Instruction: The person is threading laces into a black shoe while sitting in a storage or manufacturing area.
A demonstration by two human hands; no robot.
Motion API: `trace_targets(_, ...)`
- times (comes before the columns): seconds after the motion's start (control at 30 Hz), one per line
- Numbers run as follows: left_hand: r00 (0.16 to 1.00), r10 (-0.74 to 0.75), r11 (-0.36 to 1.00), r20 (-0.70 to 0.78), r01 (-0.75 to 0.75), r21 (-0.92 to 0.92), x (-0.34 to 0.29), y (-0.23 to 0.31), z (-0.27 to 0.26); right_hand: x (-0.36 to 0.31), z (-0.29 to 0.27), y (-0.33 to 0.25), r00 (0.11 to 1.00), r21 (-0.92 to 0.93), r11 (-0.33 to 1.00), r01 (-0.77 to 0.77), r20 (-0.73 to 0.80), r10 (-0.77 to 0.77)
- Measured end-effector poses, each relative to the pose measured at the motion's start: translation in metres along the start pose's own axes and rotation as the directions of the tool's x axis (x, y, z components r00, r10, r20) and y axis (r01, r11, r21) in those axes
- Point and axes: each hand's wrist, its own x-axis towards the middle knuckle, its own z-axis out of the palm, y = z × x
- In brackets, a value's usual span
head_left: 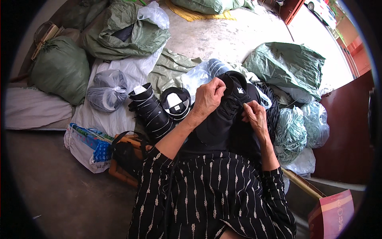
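On my lap lies a black lace-up shoe [217, 124], its toe toward me and a small white mark on its tongue. Black laces [230, 108] cross its front. My left hand [208, 95] is closed in a pinch beside the shoe's collar, on its left. Over at the shoe's right side, my right hand [256, 116] has its fingers curled and pinched together. Whatever is between the fingertips of either hand is too dark and small to make out. To the left stand a stack of nested black shoe parts [148, 112] and a black piece with a white insole [175, 102].
Bundles of pale green laces [292, 129] and black laces [269, 104] lie on the right, near a green sack [286, 65]. Full green sacks [61, 69] and a tied plastic bag [106, 91] stand left. A pink box [333, 215] is at lower right.
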Motion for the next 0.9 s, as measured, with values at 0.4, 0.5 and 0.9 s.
trace_targets(0.4,0.582,0.532,0.206,0.615,-0.794,0.572,0.033,0.02,-0.014,0.003,0.002,-0.006,0.996,-0.219,0.973,0.076,-0.028,-0.085)
trace_targets(0.5,0.527,0.557,0.28,0.642,-0.847,0.452,0.043,0.021,-0.025,0.005,-0.005,-0.012,0.858,-0.552,0.756,0.352,-0.134,-0.496)
trace_targets(0.9,0.484,0.35,0.531,0.802,-0.808,0.255,0.058,0.015,-0.029,0.039,-0.036,-0.006,0.644,-0.594,0.284,0.753,0.577,-0.501)
